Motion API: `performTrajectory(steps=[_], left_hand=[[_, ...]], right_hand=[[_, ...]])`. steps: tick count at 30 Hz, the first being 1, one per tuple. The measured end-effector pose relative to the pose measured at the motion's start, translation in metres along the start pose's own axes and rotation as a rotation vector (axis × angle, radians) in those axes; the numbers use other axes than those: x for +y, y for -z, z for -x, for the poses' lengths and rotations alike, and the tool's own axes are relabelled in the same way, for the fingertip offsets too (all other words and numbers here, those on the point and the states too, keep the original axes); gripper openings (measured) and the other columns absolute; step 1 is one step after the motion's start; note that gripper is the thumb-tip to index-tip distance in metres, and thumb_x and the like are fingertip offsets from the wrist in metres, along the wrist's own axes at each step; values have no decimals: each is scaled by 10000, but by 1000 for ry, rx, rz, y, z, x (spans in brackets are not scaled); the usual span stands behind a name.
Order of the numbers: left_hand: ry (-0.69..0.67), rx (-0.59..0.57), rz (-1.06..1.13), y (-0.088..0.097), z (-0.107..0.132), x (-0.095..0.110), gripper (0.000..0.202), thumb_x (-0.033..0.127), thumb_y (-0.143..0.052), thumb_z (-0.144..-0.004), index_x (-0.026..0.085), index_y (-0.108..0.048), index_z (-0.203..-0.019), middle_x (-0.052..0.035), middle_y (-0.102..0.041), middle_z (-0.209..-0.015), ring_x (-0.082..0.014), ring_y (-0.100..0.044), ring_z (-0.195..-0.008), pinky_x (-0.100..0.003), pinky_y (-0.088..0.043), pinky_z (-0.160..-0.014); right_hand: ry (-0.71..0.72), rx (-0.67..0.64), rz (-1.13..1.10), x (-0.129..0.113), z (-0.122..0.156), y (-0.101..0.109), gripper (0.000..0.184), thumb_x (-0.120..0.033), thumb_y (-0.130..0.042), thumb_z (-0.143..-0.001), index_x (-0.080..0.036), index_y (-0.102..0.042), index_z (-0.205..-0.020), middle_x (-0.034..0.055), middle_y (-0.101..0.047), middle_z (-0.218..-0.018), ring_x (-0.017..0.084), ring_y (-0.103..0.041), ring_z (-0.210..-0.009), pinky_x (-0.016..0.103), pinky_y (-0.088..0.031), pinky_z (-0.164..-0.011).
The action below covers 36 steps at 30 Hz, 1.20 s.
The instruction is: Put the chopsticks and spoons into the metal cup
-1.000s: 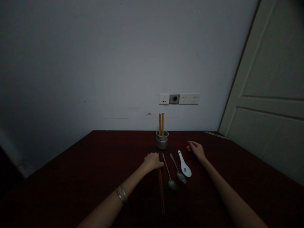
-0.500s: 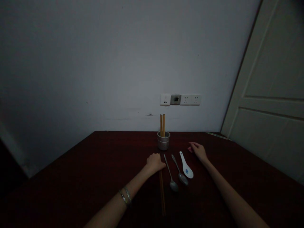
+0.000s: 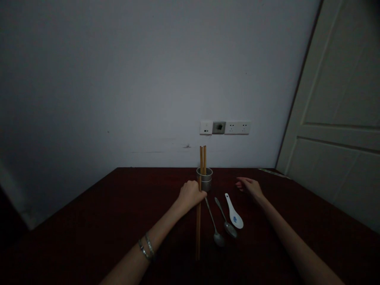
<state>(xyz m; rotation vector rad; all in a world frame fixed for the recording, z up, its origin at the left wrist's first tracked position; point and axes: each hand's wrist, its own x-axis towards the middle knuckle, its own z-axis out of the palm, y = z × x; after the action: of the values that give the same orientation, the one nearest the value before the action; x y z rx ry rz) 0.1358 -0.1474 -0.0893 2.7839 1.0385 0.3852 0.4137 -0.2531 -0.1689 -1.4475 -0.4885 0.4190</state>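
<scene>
Left hand (image 3: 190, 195) is closed around the upper part of a pair of wooden chopsticks (image 3: 198, 229); fingers are curled into a loose fist, and no gap is seen between the palm and the sticks. The held pair is gripped near its far end, with most of the length hanging below the fist toward the camera. The long axis is seen running near-to-far in the frame, almost in line with the forearm. Whether the lower tips are touching the dark red table (image 3: 103, 213) or are lifted clear cannot be told in this light.

The metal cup (image 3: 204, 179) is found just beyond and slightly right of the left fist, very close to it. A second pair of chopsticks (image 3: 203, 158) is stood upright in that cup. So the cup mouth lies up and away from the grip point, and the held pair's top end is nearly level with the rim.

Right hand (image 3: 251, 186) is held open with relaxed fingers, palm down, and nothing is gripped by it. It is set right of the cup, apart from it. The left hand is clearly the nearer one to the cup.

Between the arms, two metal spoons (image 3: 221, 225) and a white ceramic spoon (image 3: 234, 215) are laid flat, handles pointing away.
</scene>
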Motion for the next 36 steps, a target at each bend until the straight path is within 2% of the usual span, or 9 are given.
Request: performTrajectory(steps=[5, 9, 12, 15, 18, 25, 32, 36], left_hand=[[-81, 170, 48, 44, -3, 12, 298, 346, -455, -750, 137, -660, -800, -109, -662, -784, -215, -617, -744, -286, -445, -645], [-95, 263, 81, 66, -3, 20, 294, 357, -445, -763, 142, -643, -790, -90, -644, -728, -187, -598, -693, -280, -425, -625], [-71, 327, 79, 73, -2, 21, 303, 365, -437, -776, 137, -631, -826, -89, -640, -742, -181, -589, -706, -277, -420, -643], [-55, 350, 63, 76, -1, 21, 301, 360, -441, -781, 126, -621, -836, -87, -640, -755, -183, -588, -724, -277, -417, -665], [-43, 357, 55, 76, -2, 20, 279, 346, -447, -776, 125, -613, -815, -84, -638, -748, -181, -588, -714, -268, -412, -651], [-37, 368, 76, 67, -8, 16, 265, 375, -456, -764, 147, -590, -785, -68, -629, -717, -175, -583, -669, -258, -389, -593], [-44, 337, 65, 70, -2, 16, 249, 369, -452, -787, 155, -578, -800, -65, -630, -743, -177, -589, -705, -261, -401, -619], [-108, 320, 220, 81, 3, 11, 248, 386, -498, -770, 157, -591, -784, -40, -625, -699, -160, -581, -665, -250, -411, -599]], right_hand=[[22, -209, 47, -77, 28, -20, 157, -258, -619, -698, -116, -662, -748, 113, -673, -666, 152, -622, -552, 224, -495, -478], [31, -533, 20, -125, 76, -51, 229, -265, -668, -677, -125, -654, -858, 133, -683, -851, 190, -647, -745, 276, -528, -638], [29, -825, -30, -136, 109, -75, 443, -228, -706, -636, -178, -596, -1062, 108, -615, -1099, 194, -609, -920, 325, -505, -775], [68, -979, -32, -131, 126, -96, 526, -208, -733, -595, -195, -575, -1097, 73, -618, -1090, 168, -592, -938, 315, -476, -813], [75, -968, -52, -119, 128, -111, 436, -242, -734, -597, -150, -617, -1007, 59, -667, -918, 145, -613, -812, 290, -476, -753], [101, -793, -26, -109, 133, -129, 339, -359, -727, -579, -112, -659, -802, 20, -658, -661, 125, -599, -606, 251, -471, -588], [139, -777, 34, -108, 133, -130, 330, -406, -700, -609, -119, -666, -769, 23, -653, -634, 126, -608, -586, 241, -473, -569], [160, -836, 27, -113, 133, -125, 353, -423, -674, -644, -117, -664, -822, 52, -671, -701, 161, -636, -691, 277, -494, -647]])
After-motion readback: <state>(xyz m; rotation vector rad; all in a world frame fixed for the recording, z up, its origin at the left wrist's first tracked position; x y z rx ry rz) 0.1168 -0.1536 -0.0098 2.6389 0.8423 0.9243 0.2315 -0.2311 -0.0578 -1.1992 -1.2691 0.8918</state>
